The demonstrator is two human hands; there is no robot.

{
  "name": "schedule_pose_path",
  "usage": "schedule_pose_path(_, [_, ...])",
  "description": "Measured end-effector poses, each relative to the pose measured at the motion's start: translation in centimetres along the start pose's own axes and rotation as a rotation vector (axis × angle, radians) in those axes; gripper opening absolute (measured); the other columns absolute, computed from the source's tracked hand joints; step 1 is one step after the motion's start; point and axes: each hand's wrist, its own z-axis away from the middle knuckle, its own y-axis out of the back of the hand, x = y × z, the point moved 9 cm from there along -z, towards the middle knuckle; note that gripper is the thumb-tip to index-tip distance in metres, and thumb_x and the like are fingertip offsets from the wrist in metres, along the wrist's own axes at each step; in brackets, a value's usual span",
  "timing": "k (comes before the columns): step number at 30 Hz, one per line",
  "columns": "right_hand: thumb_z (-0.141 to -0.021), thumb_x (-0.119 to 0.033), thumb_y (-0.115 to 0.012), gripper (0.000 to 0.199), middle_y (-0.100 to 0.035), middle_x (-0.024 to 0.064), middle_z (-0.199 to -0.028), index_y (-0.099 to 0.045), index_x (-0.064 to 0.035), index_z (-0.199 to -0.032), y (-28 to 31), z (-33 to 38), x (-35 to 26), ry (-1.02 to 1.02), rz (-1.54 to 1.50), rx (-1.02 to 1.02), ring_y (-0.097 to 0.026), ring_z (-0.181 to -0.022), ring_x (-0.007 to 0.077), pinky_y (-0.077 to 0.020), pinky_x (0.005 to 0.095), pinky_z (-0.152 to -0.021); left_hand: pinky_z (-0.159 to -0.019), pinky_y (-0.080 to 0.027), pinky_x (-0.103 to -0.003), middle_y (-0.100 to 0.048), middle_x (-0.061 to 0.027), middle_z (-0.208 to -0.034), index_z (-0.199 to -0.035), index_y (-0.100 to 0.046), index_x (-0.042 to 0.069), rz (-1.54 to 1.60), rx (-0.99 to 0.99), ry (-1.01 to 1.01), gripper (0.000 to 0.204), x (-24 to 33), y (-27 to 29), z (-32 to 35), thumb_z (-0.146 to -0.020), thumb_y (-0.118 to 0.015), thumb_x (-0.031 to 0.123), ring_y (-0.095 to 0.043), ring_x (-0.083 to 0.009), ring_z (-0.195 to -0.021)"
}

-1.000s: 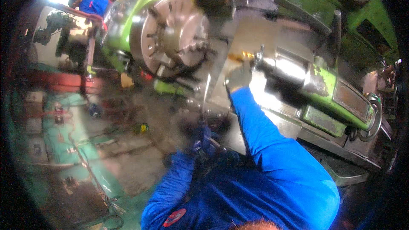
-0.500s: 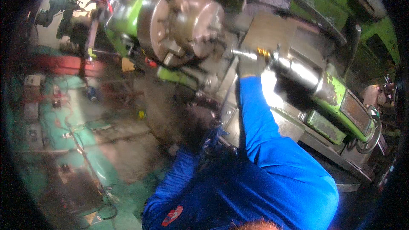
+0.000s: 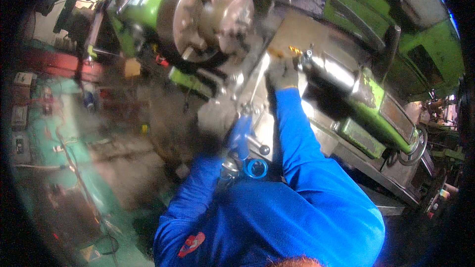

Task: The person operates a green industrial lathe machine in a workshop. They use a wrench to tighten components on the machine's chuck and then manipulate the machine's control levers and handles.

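Note:
My gloved right hand (image 3: 284, 73) reaches in over the lathe carriage, its fingers curled. It sits just below a gold-coloured drill bit (image 3: 295, 50), which points out of the bright tailstock quill (image 3: 334, 70). Whatever those fingers grip is hidden by blur. My left hand (image 3: 216, 116), in a grey glove, is smeared by motion near the carriage levers. Beside it is a blurred blue piece (image 3: 240, 137), and a ball-ended lever (image 3: 258, 145) stands to its right. The lathe chuck (image 3: 237, 22) is ahead, left of my right hand.
A large round plate (image 3: 179, 24) backs the chuck against the green headstock (image 3: 154, 5). The green tailstock body (image 3: 381, 104) with its handwheel (image 3: 416, 148) extends to the right. A blue ring (image 3: 256, 168) lies close to my body. Green-painted floor (image 3: 44, 153) shows at left.
My left hand has moved up and forward, uncovering the blue ring and ball-ended lever. The shiny rod seen by my right hand no longer shows clearly. The whole view has shifted slightly.

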Motion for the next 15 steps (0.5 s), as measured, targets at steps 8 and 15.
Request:
schedule_pose_path(8, [-0.096, -0.031, -0.058, 0.018, -0.058, 0.0074, -0.08, -0.061, -0.0127, -0.099, 2.2, 9.0, -3.0, -0.089, 0.144, -0.129, -0.059, -0.069, 0.0236, -0.0478, 0.0377, -0.06, -0.069, -0.044, -0.046, -0.063, -0.0083, -0.082, -0.081, -0.064, 0.012, -0.146, 0.071, 0.08, 0.012, -1.2, -0.4, 0.2, -0.084, -0.064, 0.024, -0.06, -0.0307, -0.077])
schedule_pose_path(15, [-0.093, -0.036, -0.059, 0.036, -0.068, 0.0137, -0.118, -0.064, -0.0191, -0.125, 2.0, 14.0, -12.9, 0.339, 1.9, -0.055, -0.066, -0.11, 0.0316, -0.0543, 0.0458, -0.088, -0.084, -0.044, -0.047, -0.064, -0.0061, -0.092, -0.096, -0.065, 0.016, 0.029, -0.014, 0.04, 0.015, -0.5, -0.9, 0.6, -0.09, -0.062, 0.03, -0.06, -0.0296, -0.089])
